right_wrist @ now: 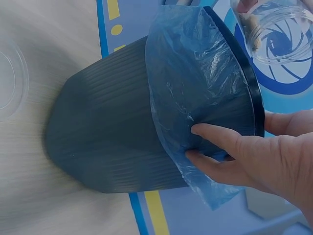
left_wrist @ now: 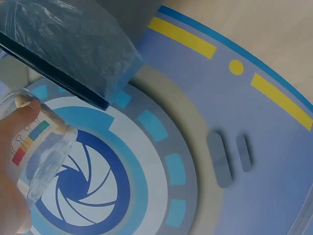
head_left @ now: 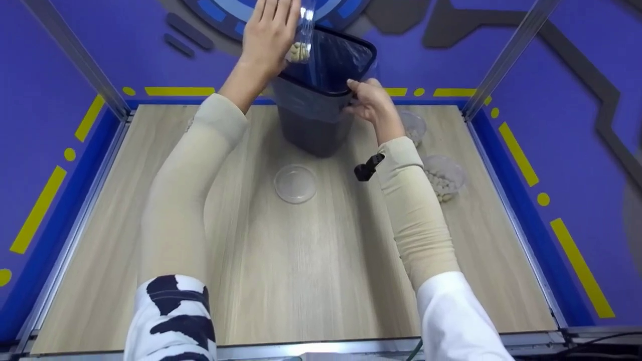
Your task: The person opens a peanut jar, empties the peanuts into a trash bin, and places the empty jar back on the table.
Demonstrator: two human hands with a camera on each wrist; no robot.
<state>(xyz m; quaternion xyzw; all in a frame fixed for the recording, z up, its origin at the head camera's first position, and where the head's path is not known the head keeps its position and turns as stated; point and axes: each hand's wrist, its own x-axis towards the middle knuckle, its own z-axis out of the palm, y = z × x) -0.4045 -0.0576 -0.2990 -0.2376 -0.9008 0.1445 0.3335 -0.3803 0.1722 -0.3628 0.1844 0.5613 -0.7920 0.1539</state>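
Observation:
In the head view my left hand (head_left: 267, 40) holds a clear plastic jar (head_left: 305, 31) tilted at the bin's mouth. Beige, nut-like pieces (head_left: 299, 52) lie in the jar's lower end. The left wrist view shows a thumb (left_wrist: 22, 117) on the jar (left_wrist: 54, 161), which bears a printed label. A dark trash bin (head_left: 311, 128), lined with a thin bluish plastic bag (right_wrist: 195, 83), stands tilted. My right hand (head_left: 372, 103) grips its black rim at the near right, with fingers (right_wrist: 215, 137) on the bag outside and the thumb over the edge.
A round clear lid (head_left: 295, 184) lies on the wooden table in front of the bin. Two clear containers with pale pieces, a near one (head_left: 444, 178) and a far one (head_left: 413, 128), stand right of the bin, partly behind my right arm. Blue panels (head_left: 567, 150) wall the table.

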